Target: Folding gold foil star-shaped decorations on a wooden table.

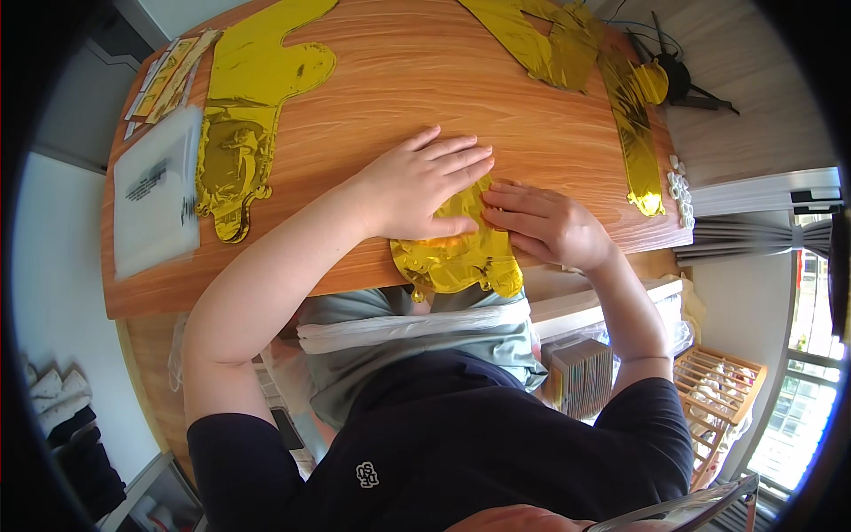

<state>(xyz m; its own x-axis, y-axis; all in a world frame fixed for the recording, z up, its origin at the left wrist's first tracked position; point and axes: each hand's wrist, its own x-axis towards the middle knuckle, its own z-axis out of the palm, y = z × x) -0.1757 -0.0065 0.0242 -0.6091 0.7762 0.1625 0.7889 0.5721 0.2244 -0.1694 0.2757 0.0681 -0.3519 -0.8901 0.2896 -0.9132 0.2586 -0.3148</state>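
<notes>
Gold foil piece [452,263] lies at the near edge of the wooden table [390,97], beneath both hands. Left hand [424,188] rests flat on it, fingers slightly spread, thumb set apart; right hand [545,223] bears on its right side, fingers close together and bent, whether pinching cannot be told. Farther left lie a larger foil shape [251,80] and translucent plastic bags [158,217]; small white pieces [680,191] line the table's right edge.

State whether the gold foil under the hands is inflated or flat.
Flat: the gold foil lies low and creased beneath the left hand.
</notes>
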